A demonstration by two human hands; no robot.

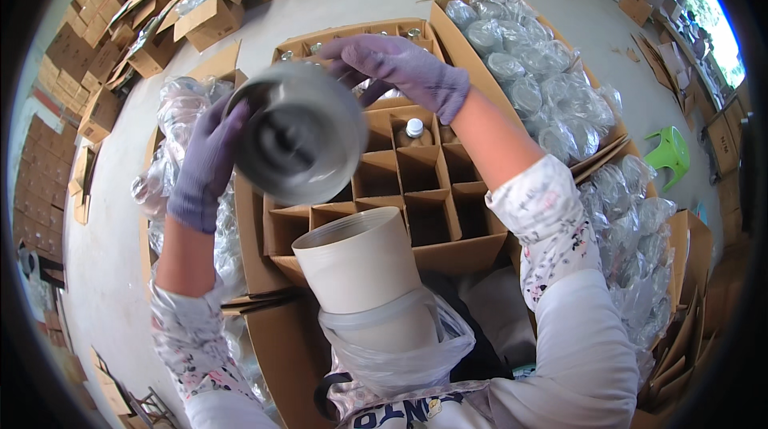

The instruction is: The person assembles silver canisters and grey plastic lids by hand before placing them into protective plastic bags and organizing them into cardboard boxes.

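My left hand (204,161), in a purple-grey glove, grips the left edge of a round grey vessel-like thing (328,145) with a dark hollow middle. It is smeared by motion, so its exact kind is unclear. My right hand (400,69), gloved alike, is at its far right edge, the fingers bent and apart; whether they touch it is hidden. Below, against my lap, stands a wide cream-white plastic cylinder (360,269) with a threaded rim, its lower part wrapped in a clear plastic bag (392,345). Ahead is a divided cardboard carton (432,213).
A white-capped bottle (414,133) stands in one carton cell. Another carton (352,29) with bottles lies beyond. Plastic-wrapped clear containers (528,69) fill boxes on the right, with more wrapped ones (176,121) on the left. A green stool (668,155) and stacked cartons (100,109) are farther off.
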